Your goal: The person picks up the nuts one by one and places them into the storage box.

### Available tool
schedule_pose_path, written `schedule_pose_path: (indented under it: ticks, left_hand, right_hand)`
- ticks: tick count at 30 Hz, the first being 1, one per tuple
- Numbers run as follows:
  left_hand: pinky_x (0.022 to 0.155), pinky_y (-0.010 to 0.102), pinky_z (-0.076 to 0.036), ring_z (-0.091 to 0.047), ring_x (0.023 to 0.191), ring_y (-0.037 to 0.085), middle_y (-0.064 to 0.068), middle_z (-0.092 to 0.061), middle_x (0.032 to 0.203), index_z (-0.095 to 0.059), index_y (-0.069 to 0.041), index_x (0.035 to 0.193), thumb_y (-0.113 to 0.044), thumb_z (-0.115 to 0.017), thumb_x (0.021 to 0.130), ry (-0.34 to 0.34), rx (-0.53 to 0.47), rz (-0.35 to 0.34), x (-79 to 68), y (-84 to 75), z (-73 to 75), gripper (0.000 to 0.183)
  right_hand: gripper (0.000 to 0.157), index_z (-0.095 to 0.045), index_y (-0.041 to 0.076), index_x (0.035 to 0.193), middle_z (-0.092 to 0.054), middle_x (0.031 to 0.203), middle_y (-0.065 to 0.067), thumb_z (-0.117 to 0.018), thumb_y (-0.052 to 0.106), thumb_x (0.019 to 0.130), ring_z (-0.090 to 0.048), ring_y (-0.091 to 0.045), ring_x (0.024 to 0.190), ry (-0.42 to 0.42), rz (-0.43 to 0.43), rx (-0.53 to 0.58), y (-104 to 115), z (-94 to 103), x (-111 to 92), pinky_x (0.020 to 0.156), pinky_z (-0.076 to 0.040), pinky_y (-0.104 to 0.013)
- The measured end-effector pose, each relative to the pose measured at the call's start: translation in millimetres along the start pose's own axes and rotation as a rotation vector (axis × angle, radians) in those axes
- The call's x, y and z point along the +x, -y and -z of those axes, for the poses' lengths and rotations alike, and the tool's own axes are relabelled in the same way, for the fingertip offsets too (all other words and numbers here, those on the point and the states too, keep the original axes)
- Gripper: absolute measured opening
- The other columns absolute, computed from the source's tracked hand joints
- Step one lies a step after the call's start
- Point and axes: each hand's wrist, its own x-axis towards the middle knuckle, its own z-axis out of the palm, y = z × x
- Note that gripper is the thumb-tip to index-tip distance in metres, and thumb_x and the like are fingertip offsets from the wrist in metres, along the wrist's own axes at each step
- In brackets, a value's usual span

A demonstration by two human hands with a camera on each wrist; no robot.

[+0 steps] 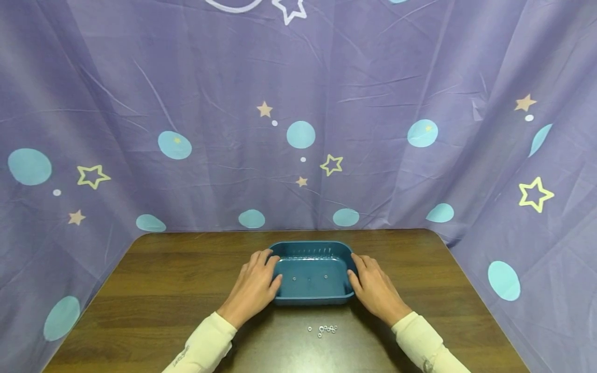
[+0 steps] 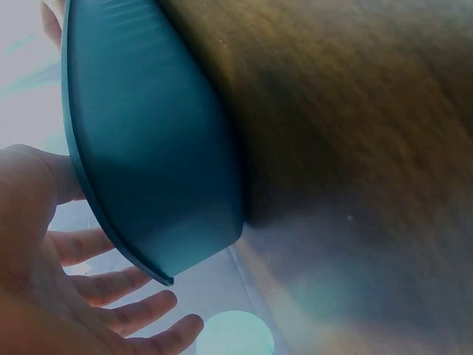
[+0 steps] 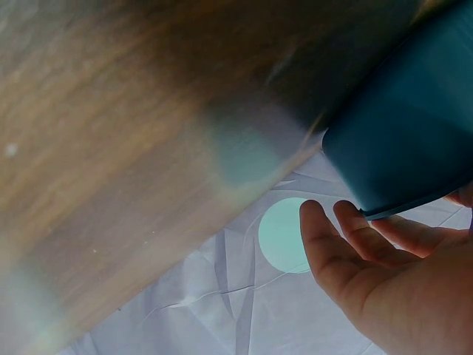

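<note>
A dark blue-green rectangular tray [image 1: 313, 298] stands on the wooden table. Two small silvery rings, like nuts or washers, lie inside it: a left ring [image 1: 294, 278] and a right ring [image 1: 326, 276]. My left hand [image 1: 254, 282] lies at the tray's left end, thumb and fingertips reaching over the rim. In the left wrist view, its fingers [image 2: 126, 285] are spread and fairly straight beside the outer wall. At the opposite end, my right hand [image 1: 375, 287] likewise reaches over the rim, its fingers loosely extended in the right wrist view. Whether either hand presses on the tray is unclear.
Several more small silvery rings [image 1: 328, 328] lie in a loose group on the table in front of the tray. The brown table [image 1: 177, 280] extends to both sides. Behind it and along its sides hangs a purple curtain [image 1: 224, 166] with stars and dots.
</note>
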Motion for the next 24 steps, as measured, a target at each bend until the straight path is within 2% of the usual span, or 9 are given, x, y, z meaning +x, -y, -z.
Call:
schedule_pose_path:
  ticks: [6, 14, 24]
  left_hand:
    - [0.090, 0.056, -0.051, -0.051, 0.127, 0.035, 0.019, -0.057, 0.137, -0.065, -0.006, 0.127, -0.027, -0.069, 0.093, 0.023, -0.005, 0.013, -4.5, 2.7, -3.7, 0.040]
    - [0.089, 0.054, -0.052, -0.053, 0.126, 0.035, 0.019, -0.058, 0.135, -0.065, -0.004, 0.127, -0.022, -0.071, 0.092, 0.014, -0.023, 0.018, -7.9, 1.3, -7.1, 0.039]
    - [0.090, 0.054, -0.052, -0.053, 0.126, 0.034, 0.018, -0.058, 0.136, -0.056, 0.001, 0.136, -0.020, -0.070, 0.092, -0.009, -0.044, 0.042, -8.4, 0.2, -9.1, 0.050]
  right_hand:
    - [0.050, -0.054, 0.003, 0.142, -0.060, 0.130, -0.014, -0.056, 0.032, 0.102, -0.056, -0.031, 0.123, -0.006, -0.003, -0.005, -0.5, -0.6, -1.0, 0.097, -0.050, -0.051]
    - [0.049, -0.055, 0.003, 0.141, -0.060, 0.130, -0.014, -0.057, 0.032, 0.102, -0.056, -0.031, 0.123, -0.013, -0.004, -0.005, -0.7, -1.6, -1.3, 0.097, -0.050, -0.052]
    - [0.049, -0.056, 0.003, 0.140, -0.060, 0.130, -0.015, -0.057, 0.034, 0.102, -0.056, -0.030, 0.122, -0.048, 0.014, 0.010, -2.6, -2.9, -2.5, 0.097, -0.050, -0.051]
